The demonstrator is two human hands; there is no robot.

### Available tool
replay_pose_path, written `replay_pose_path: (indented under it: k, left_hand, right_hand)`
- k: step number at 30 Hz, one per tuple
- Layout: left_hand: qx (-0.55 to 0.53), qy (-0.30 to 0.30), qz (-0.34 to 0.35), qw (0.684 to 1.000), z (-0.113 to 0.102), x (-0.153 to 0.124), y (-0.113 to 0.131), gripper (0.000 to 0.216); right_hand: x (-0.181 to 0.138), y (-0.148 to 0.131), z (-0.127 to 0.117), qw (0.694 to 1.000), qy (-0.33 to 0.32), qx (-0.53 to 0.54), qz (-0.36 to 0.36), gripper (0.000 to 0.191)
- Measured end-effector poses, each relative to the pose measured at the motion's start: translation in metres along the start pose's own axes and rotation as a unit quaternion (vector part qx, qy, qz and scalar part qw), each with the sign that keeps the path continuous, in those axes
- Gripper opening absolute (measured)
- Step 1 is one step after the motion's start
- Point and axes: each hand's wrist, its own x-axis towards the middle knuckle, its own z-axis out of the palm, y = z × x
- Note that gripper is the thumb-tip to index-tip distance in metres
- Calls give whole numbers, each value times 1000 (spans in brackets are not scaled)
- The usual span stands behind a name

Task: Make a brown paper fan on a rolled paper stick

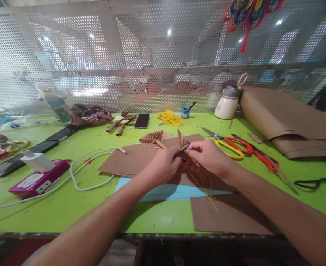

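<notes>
My left hand [167, 164] is closed round a brown paper craft piece [152, 137] with a pleated fan at its left end and a folded paper point rising between the hands. Close beside it, my right hand [204, 157] has its fingers pinched at the piece's right side; what lies between the fingertips is hidden. Thin yellow strings [204, 186] hang below the hands over the paper. Under them lie brown paper sheets [126, 159] and a light blue sheet [163, 193].
Yellow-handled scissors [229, 149] and red-handled scissors [258, 155] lie right, near a brown paper roll [285, 122] and a bottle [226, 105]. Behind are a phone [142, 120], yellow string [169, 117] and a blue jar [185, 113]. A purple power strip [41, 179] and white cable [77, 184] sit left.
</notes>
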Motion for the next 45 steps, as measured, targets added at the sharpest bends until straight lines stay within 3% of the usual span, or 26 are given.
replay_pose_path:
  k: [5, 11, 13, 17, 22, 29, 35, 39, 42, 45]
  left_hand:
    - [-180, -21, -31, 983, -4, 4, 3, 15]
    - [-371, -121, -72, 918, -8, -2, 13, 16]
    - [-396, -129, -68, 907, -10, -4, 14, 16]
    - [-435, -142, -65, 887, -12, -6, 14, 17]
    - [-478, -148, -110, 859, -12, -6, 9, 22]
    - [-424, -98, -141, 889, -9, -5, 18, 25]
    - [-436, -95, -124, 886, -10, -6, 24, 24]
    - [-442, -102, -119, 883, -9, -6, 16, 27]
    - [-451, -129, -89, 879, -10, -7, 9, 25]
    - [-489, -170, -40, 854, -12, -8, 5, 22]
  right_hand:
    - [-3, -13, -3, 998, -47, 41, 7, 15]
    - [-1, -15, -7, 998, 33, 36, -39, 29]
    - [-3, -18, -8, 997, 25, 69, -35, 32]
    - [-6, -26, -8, 992, -13, 119, -25, 29]
    - [-7, -26, -5, 983, 24, 180, -20, 30]
    - [-5, -20, -3, 973, -4, 228, -18, 25]
    - [-5, -15, -5, 964, -57, 259, -9, 19]
    - [-6, -18, -3, 976, -16, 213, -45, 20]
    - [-8, -22, -7, 979, -22, 193, -68, 19]
    - [-8, -26, -19, 965, -39, 245, -88, 21]
